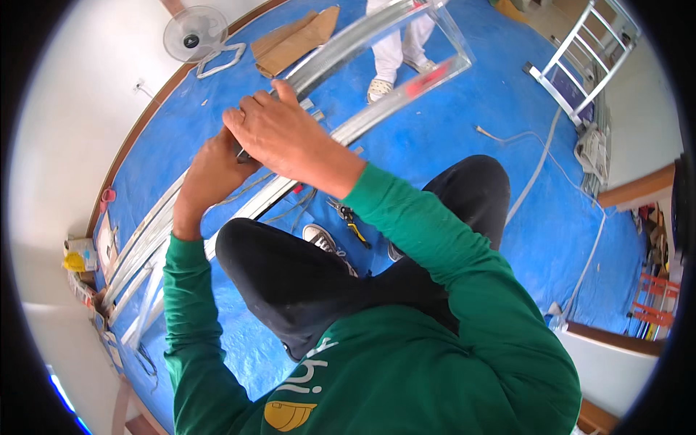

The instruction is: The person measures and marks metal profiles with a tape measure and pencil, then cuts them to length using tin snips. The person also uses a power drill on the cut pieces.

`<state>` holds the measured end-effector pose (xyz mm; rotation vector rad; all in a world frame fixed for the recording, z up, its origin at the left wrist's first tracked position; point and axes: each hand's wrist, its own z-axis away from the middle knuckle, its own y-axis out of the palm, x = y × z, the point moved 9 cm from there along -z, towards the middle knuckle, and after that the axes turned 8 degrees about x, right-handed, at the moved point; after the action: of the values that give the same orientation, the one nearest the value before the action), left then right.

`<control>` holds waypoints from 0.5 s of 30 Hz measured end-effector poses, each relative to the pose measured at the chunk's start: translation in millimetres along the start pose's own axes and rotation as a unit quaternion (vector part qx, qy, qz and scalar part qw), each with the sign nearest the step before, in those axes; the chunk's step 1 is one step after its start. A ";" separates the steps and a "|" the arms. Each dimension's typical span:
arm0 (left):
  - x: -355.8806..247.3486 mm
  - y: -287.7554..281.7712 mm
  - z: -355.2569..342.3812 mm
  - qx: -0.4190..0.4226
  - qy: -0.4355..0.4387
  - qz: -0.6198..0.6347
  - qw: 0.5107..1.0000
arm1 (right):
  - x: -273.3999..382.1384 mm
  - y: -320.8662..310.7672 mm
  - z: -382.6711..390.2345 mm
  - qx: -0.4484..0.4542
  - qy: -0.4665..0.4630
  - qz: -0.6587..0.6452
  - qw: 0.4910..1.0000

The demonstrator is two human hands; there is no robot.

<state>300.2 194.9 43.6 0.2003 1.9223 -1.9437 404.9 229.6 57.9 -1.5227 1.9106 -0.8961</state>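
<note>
1. Blue sheet (536, 246): spread across the floor beneath the work.
2. Far rail (341, 47): metal, laid diagonally from lower left to the top of the view; crossed by both hands near its middle.
3. Near rail (391, 106): set beside the far rail, nearer the wearer's knees; a red patch is borne near its upper end.
4. Ladder (555, 96): pale metal, placed at upper right, well apart from the rails.
5. Co-worker's legs (388, 54): clad in white, seen beyond the near rail.
6. Cardboard (297, 43): folded, laid on the sheet beyond the far rail.
7. Fan (191, 40): stood by the wall at upper left.
8. Right hand (279, 134): placed over the far rail, fingers curled, thumb raised; what is grasped cannot be told.
9. Left hand (210, 168): held just beside the right, fingers bent; its grip is hidden and cannot be confirmed.
10. Snips (351, 223): yellow and black handles noted; laid on the sheet between the wearer's shoes (325, 243).
11. Dark object (243, 154): partly covered by the hands; its kind cannot be determined.
</note>
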 end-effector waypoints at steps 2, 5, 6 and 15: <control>-0.2 -3.3 9.2 -0.031 0.066 0.020 0.997 | -16.9 -49.1 12.6 -0.062 -0.042 -0.067 0.995; 16.1 -11.7 29.0 -0.061 0.066 0.014 0.996 | -134.3 -149.5 77.5 -0.122 0.076 -0.014 0.990; 19.8 -20.1 31.4 -0.074 0.066 0.021 0.995 | -181.3 -185.1 87.6 -0.140 0.095 0.049 0.984; -17.5 -83.8 19.6 -0.100 0.037 0.034 0.994 | -350.2 -64.6 131.2 -0.077 0.405 -0.215 0.885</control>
<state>288.2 176.7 128.7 0.2793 2.1135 -1.7091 621.4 539.6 24.9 -1.8935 2.2494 -1.8507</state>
